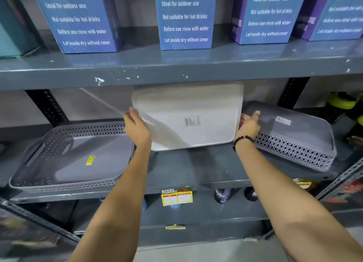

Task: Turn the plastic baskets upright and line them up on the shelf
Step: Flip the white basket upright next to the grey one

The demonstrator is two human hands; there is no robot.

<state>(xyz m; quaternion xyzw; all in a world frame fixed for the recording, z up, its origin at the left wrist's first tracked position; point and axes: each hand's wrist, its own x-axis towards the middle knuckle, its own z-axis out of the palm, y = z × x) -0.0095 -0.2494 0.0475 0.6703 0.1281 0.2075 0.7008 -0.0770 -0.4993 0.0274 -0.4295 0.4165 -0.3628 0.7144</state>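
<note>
The white basket (188, 116) is held tilted, bottom facing outward, above the shelf (176, 169), gripped at its sides by the left hand (136, 127) and right hand (248, 126). An upright grey basket (74, 155) is seen at left, an overturned grey basket (294, 136) at right.

Three plastic baskets: one white (188, 118), two grey (74, 157) (294, 136), four blue boxes (185, 18), two hands (137, 126) (248, 127)

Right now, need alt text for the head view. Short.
Both hands, left hand and right hand, hold a white basket tilted with its base toward the camera above the grey shelf. An upright grey basket sits left; an upside-down grey basket lies right.
</note>
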